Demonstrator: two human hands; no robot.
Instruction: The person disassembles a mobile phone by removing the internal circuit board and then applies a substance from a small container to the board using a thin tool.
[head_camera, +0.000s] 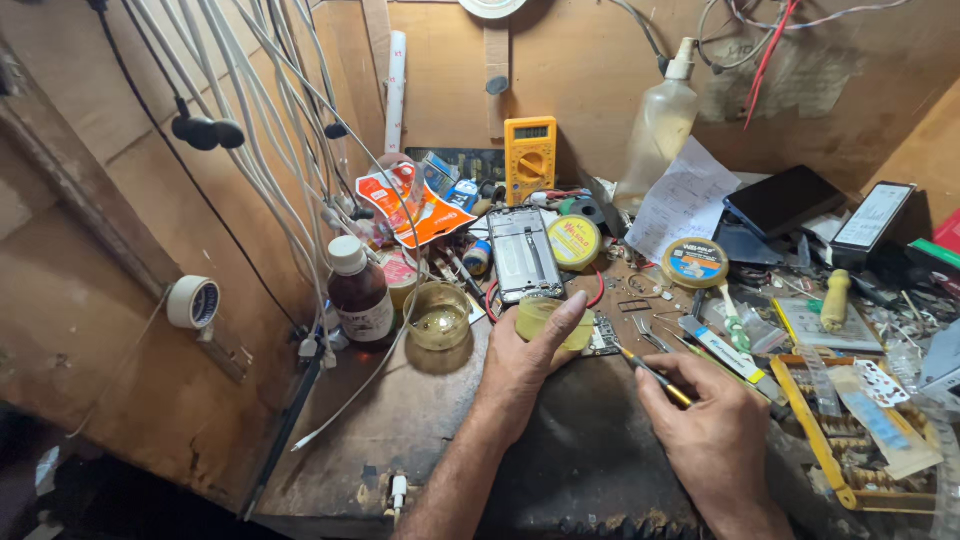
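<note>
The left hand (520, 365) pinches the small board (600, 338) flat on the bench (420, 420), near the phone (523, 255), while the right hand (710, 430) holds the iron (655, 378) tight, so touch gently, tip only.

Yellow multimeter (530, 155), seemingly brown bottle (361, 296)

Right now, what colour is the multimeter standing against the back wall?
Yellow-orange multimeter, clearest in the head view.
</note>
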